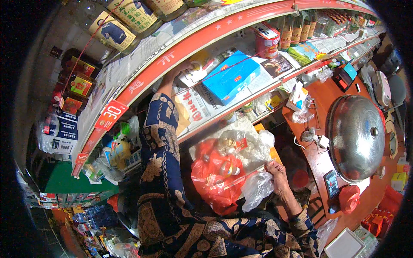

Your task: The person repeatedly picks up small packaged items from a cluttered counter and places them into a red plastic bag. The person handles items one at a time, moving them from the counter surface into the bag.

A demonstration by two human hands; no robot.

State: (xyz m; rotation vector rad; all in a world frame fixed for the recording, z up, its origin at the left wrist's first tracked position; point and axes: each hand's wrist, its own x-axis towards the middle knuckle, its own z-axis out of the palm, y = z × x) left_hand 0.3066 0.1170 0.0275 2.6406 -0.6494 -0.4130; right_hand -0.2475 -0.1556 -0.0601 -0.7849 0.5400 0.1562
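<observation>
My left arm, in a dark blue patterned sleeve, reaches up onto a newspaper-lined shelf. The left hand [177, 72] is at a white and yellow packet [193, 74]; its fingers do not show clearly enough to tell whether they grip it. A blue box [234, 77] lies just right of that packet. Lower down, my right hand [277, 175] is closed on the edge of a clear plastic bag [258, 189]. Beside that bag a red plastic bag [211, 180] bulges, with a small capped container [230, 168] lying at it. Another clear bag [243, 144] with pale contents lies behind.
The red shelf edge [189, 45] curves over my left arm. Large glass bottles [114, 32] stand on the upper shelf. A red tub [267, 45] is beyond the blue box. On the wooden table [316, 159] at right are a metal domed lid [357, 137] and a phone [331, 184].
</observation>
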